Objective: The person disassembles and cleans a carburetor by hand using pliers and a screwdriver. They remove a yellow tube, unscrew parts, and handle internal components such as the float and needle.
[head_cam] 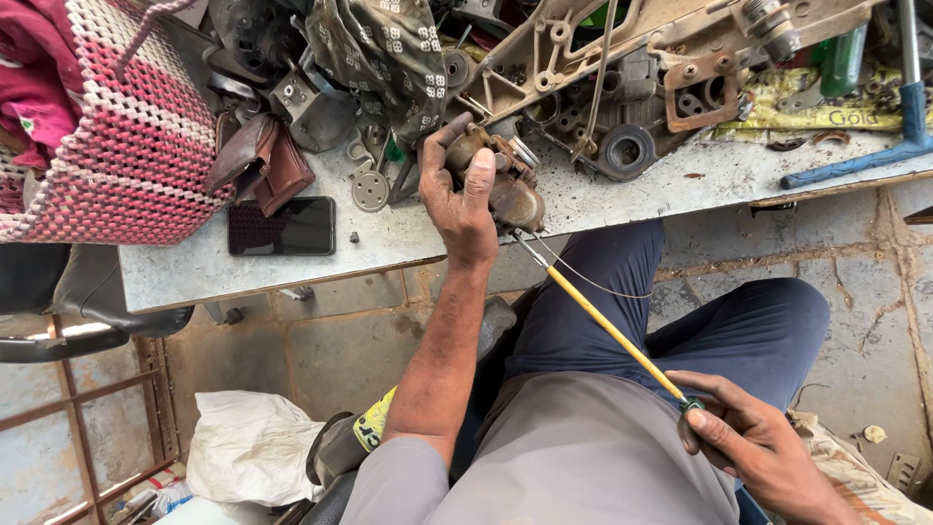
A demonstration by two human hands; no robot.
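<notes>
Gripping a metal part [501, 180] on the cluttered bench [292, 267], left hand [462, 199]; right hand [743, 437] clamps a screwdriver [607, 326].

— Where can your hands pass?

— Along the grey metal tabletop [389, 255], the bare front strip is open. Behind it, a heap of greasy machine castings [622, 87] blocks you.

— And leftward?

— The flat black phone [282, 227], brown leather wallet [264, 160] and pink-and-white woven basket [136, 136] stand there; small bolts may lie between.
</notes>
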